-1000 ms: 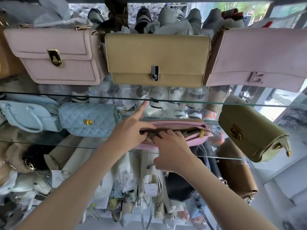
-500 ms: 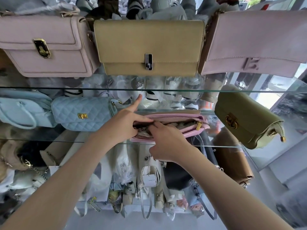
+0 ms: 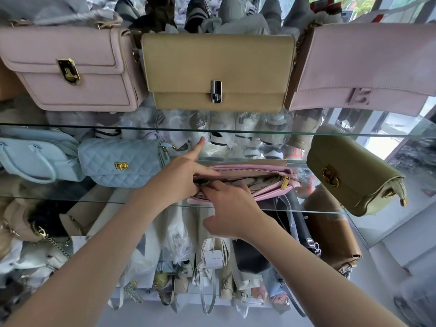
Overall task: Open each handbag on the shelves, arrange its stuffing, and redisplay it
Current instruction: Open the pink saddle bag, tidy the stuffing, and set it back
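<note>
**Head view: you are mid-step, arranging the stuffing of the open bag.**
The pink bag (image 3: 271, 194) lies unzipped at the front edge of the middle shelf (image 3: 94, 201), between the blue bag (image 3: 122, 161) and the olive bag (image 3: 354, 175). Your left hand (image 3: 179, 178) pinches the bag's lip to hold the mouth apart, index finger sticking up. Your right hand (image 3: 232, 208) grasps nothing, its fingers laid into the mouth and pressing the stuffing (image 3: 262, 181). Next, I judge, you need the paper tucked level below the zip line, then the pull (image 3: 284, 182) drawn across. Since a second ago both hands keep their hold, and your right fingers have crept slightly toward the bag's left end.
</note>
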